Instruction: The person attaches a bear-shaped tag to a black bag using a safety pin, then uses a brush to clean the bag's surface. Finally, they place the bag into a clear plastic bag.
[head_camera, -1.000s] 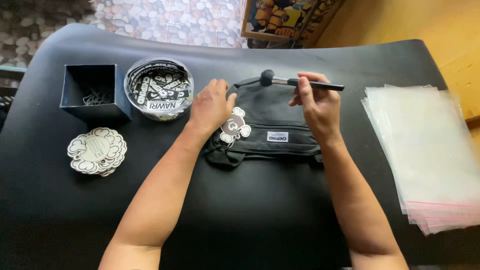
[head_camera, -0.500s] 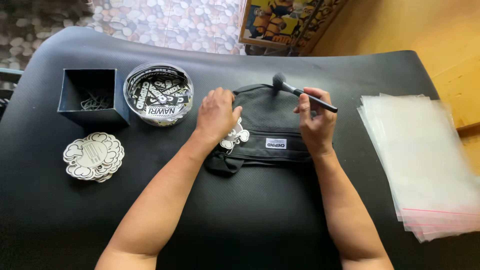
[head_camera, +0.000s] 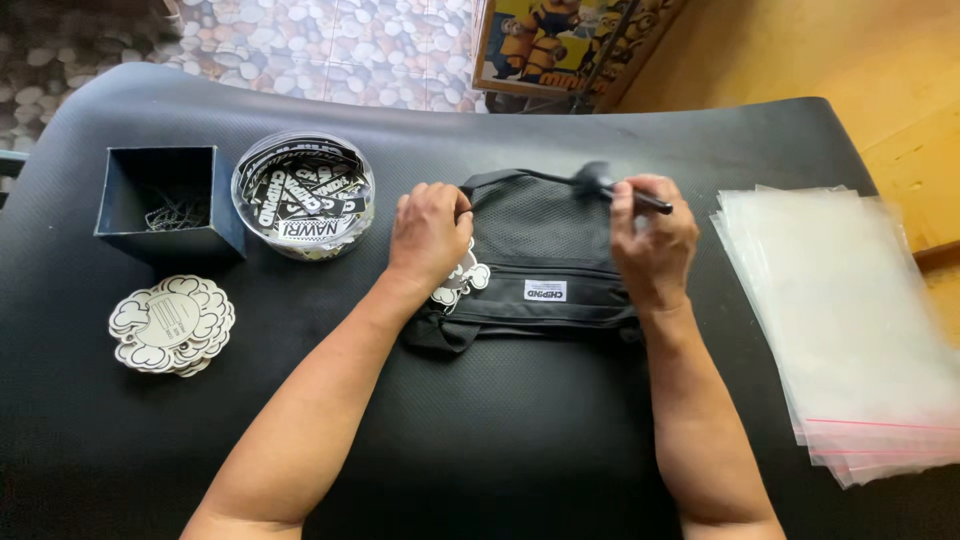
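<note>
Pinning the black pouch (head_camera: 545, 265) flat, the left hand (head_camera: 430, 232) is pressing fingers-down on its left end, beside a white cloud-shaped tag (head_camera: 458, 283), steadying it mid-tabletop. Across it, the right hand (head_camera: 655, 240) is pinching a small dark brush (head_camera: 610, 186), sweeping the mesh top, probably dusting. Clear bags (head_camera: 850, 320) are waiting by the right edge.
</note>
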